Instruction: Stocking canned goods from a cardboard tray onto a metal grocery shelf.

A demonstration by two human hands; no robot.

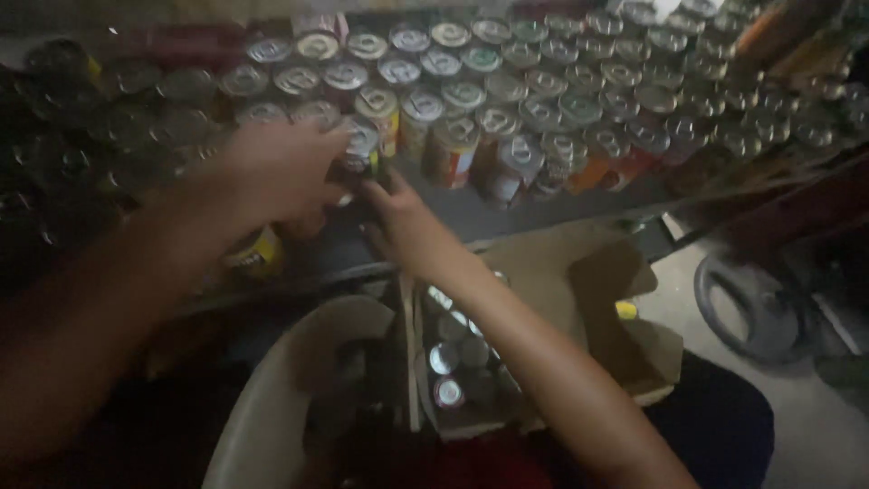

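Both hands meet at one can (360, 152) at the shelf (507, 210) front edge. Left hand (272, 172) grasps it; right hand (403, 226) fingertips touch its base. An open cardboard box (579, 299) of cans sits below.

Rows of shelved cans (579, 100), an open cardboard box (579, 299), a white chair (272, 398).

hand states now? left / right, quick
Left hand: closed around a can at the shelf's front row.
Right hand: fingers on the same can from below; firm grip cannot be told.
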